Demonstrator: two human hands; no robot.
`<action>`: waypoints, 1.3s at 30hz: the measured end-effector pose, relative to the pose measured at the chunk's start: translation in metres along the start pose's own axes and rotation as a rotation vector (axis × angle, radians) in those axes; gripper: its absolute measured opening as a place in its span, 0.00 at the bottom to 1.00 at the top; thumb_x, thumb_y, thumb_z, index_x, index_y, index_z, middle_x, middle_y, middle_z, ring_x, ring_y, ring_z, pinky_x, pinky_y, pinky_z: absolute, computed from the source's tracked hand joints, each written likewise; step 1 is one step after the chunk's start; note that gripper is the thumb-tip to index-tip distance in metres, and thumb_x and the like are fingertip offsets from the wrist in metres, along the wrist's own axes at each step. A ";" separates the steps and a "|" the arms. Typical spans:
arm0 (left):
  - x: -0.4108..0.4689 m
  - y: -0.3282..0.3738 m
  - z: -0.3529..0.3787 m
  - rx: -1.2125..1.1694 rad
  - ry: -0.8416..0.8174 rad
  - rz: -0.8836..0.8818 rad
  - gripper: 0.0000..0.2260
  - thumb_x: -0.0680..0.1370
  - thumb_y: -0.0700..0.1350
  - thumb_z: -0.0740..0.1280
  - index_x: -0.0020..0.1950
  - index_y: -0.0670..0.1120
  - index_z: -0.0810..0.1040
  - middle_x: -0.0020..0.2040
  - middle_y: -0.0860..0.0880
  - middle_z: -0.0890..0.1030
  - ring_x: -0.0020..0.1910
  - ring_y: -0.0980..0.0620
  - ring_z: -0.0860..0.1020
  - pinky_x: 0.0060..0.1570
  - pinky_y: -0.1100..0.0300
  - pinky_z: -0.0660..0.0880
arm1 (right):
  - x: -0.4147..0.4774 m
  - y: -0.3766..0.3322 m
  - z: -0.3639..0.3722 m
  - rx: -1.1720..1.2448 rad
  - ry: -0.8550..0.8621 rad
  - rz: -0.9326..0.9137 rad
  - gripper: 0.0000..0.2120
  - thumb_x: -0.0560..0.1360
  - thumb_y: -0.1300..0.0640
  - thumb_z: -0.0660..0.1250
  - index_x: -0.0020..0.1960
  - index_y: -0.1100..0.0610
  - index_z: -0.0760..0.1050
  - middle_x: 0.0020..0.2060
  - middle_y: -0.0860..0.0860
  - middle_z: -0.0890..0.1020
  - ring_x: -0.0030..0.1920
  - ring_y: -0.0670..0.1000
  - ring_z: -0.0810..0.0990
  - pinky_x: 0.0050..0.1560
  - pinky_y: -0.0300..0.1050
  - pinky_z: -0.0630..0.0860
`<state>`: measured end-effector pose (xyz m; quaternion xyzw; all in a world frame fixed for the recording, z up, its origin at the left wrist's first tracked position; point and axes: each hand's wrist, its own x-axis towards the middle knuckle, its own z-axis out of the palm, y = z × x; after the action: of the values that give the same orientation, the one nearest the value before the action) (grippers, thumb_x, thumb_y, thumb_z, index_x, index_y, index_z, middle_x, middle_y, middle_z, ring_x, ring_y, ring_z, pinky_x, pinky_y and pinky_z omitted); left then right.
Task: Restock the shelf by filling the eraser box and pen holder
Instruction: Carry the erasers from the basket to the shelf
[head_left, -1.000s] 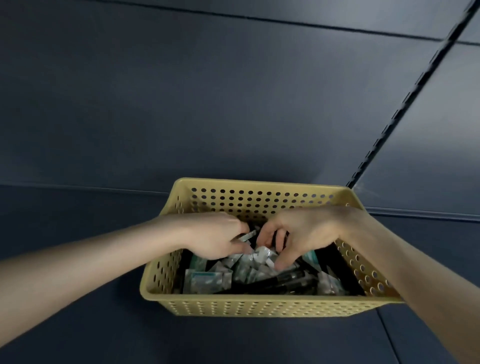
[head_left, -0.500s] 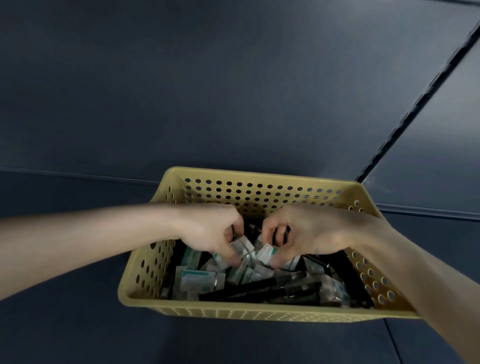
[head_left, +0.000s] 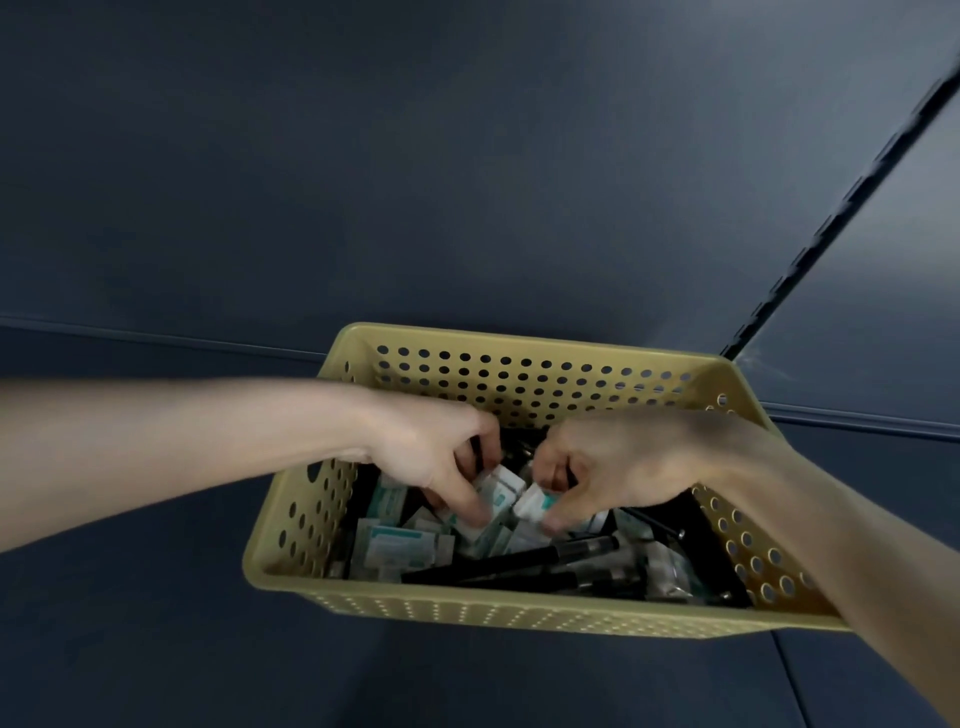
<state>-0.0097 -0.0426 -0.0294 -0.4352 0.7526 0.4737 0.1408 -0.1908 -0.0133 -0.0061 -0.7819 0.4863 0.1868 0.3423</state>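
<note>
**Both hands down in the basket, gathering erasers**

While pens lie untouched along the near side, picking concentrates on the wrapped erasers. Nearest, along the front wall of the yellow perforated basket (head_left: 519, 616): several black pens (head_left: 511, 558) lying lengthwise, one over another, probably left low because the small packets come out first. Just behind them, a loose heap of white-and-teal eraser packets (head_left: 402, 543), jumbled at all angles, some under the pens' ends.

Over the middle of the heap, the two hands close together, knuckles nearly meeting. Left hand (head_left: 441, 457) curled from the left rim, thumb and fingers pinched on an eraser (head_left: 501, 486), with perhaps more tucked in the palm, though hard to tell. Right hand (head_left: 618, 467) reaching in over the right wall, likewise clamped on a second eraser (head_left: 535, 506) between thumb and forefinger. Working both sides at once likely meant to collect a handful per trip.

Farther back, the basket's rear wall, then a dark blue shelf surface (head_left: 156, 623) beneath and a dark back panel (head_left: 415, 182) with a slotted upright strip (head_left: 841, 208) running up to the right. Neither eraser box nor pen holder in view, so filling not yet started from this vantage.
</note>
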 end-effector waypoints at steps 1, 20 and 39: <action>0.000 0.000 0.001 0.005 0.003 0.015 0.22 0.71 0.45 0.75 0.61 0.47 0.70 0.50 0.50 0.80 0.40 0.53 0.79 0.37 0.63 0.76 | -0.002 0.000 0.000 -0.004 -0.011 -0.001 0.10 0.74 0.45 0.67 0.50 0.49 0.73 0.37 0.41 0.74 0.36 0.37 0.72 0.34 0.29 0.67; -0.009 0.013 0.013 -0.473 -0.009 -0.075 0.12 0.72 0.33 0.71 0.55 0.37 0.79 0.46 0.44 0.82 0.40 0.53 0.81 0.36 0.63 0.78 | -0.020 0.010 -0.004 0.152 0.062 0.005 0.13 0.74 0.47 0.67 0.57 0.48 0.71 0.50 0.44 0.77 0.52 0.45 0.76 0.55 0.41 0.74; -0.018 0.011 0.017 -0.171 0.201 -0.081 0.29 0.74 0.48 0.72 0.72 0.43 0.66 0.66 0.46 0.74 0.54 0.51 0.78 0.55 0.59 0.76 | -0.026 0.011 -0.006 0.207 0.084 0.003 0.15 0.75 0.48 0.66 0.59 0.50 0.68 0.52 0.45 0.78 0.56 0.47 0.76 0.60 0.45 0.73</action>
<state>-0.0112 -0.0168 -0.0203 -0.5207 0.7016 0.4843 0.0461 -0.2129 -0.0039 0.0102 -0.7486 0.5182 0.1033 0.4004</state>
